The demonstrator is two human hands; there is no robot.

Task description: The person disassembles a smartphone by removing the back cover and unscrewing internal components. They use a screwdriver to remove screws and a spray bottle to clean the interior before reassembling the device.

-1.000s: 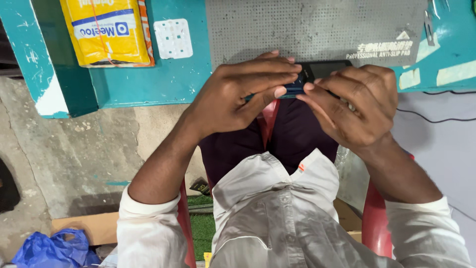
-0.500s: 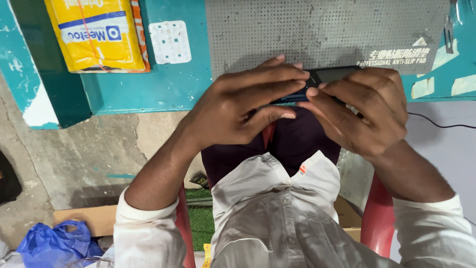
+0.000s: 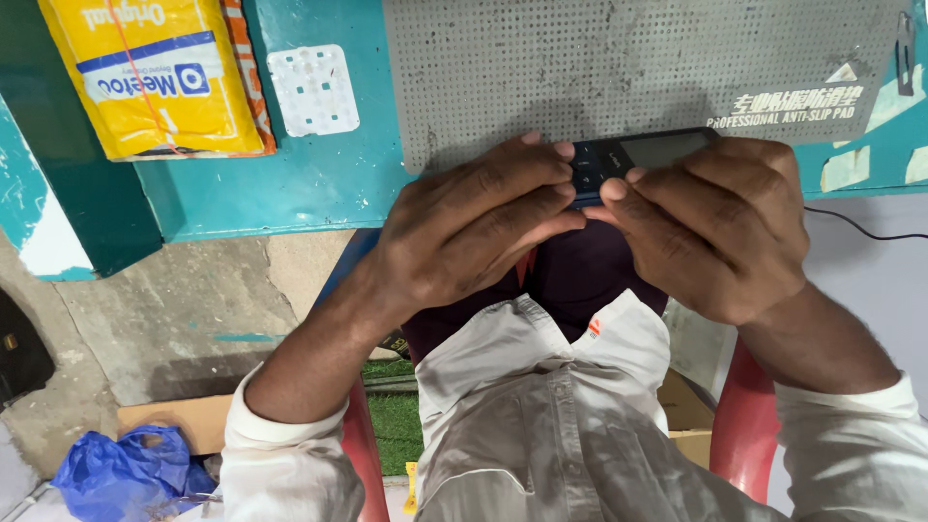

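The person holds a small dark keypad phone [image 3: 633,155] in both hands at the near edge of the teal bench [image 3: 290,184], partly over the grey perforated mat [image 3: 599,68] that lies on it. The left hand [image 3: 474,227] wraps around the phone's left end, its fingers [image 3: 527,169] laid across the keypad and pressed together on the body. The right hand [image 3: 715,227] closes on the right part from the near side, its fingertips meeting those of the left hand at the phone's near edge. So both grips pinch the phone, which is lifted slightly or resting at the mat's near edge; which one cannot be told.

As to progress, the phone looks whole from this side: keypad and screen are in place and the screen is dark. No loose cover, battery or tool shows on the mat, so any opening or fitting work seems not yet done or already closed up.

On the far left of the bench lies a yellow packet [image 3: 159,77], shut, its contents hidden. Beside it sits a white moulded tray [image 3: 312,89] whose shallow pockets look empty. On the floor at the near left lie a blue plastic bag [image 3: 126,474], crumpled, and a piece of cardboard [image 3: 179,420].
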